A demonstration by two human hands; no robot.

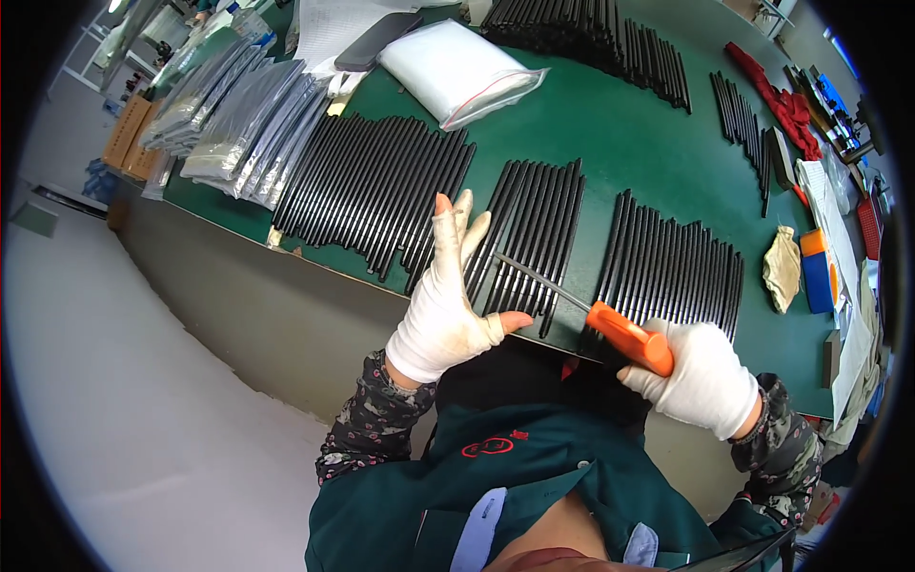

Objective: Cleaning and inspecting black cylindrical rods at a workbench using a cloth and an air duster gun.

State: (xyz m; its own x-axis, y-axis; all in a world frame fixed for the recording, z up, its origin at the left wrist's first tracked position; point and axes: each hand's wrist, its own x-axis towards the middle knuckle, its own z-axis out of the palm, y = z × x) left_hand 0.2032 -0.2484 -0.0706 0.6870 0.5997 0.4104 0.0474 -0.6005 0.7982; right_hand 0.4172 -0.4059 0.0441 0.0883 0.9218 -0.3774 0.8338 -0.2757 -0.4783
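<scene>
My left hand (pixel 440 310), in a white glove with bare fingertips, has its fingers spread and its thumb stretched out. It lies over the gap between a wide left row of thin black rods (pixel 367 176) and a smaller middle row of black rods (pixel 538 219); whether it presses on them I cannot tell. My right hand (pixel 703 375), also white-gloved, is closed round a tool with an orange handle (pixel 624 334) and a long thin metal shaft. The shaft slants left across the middle rods, its tip close to my left fingers. Another row of black rods (pixel 672 262) lies beyond the orange handle.
On the green table (pixel 629 143), bagged flat packs (pixel 243 133) are stacked at left, beside a white plastic-wrapped packet (pixel 457 71). More black rods (pixel 562 29) lie at the back. A red cloth (pixel 786 105), beige glove (pixel 782 270) and blue-orange block (pixel 818 272) are at right.
</scene>
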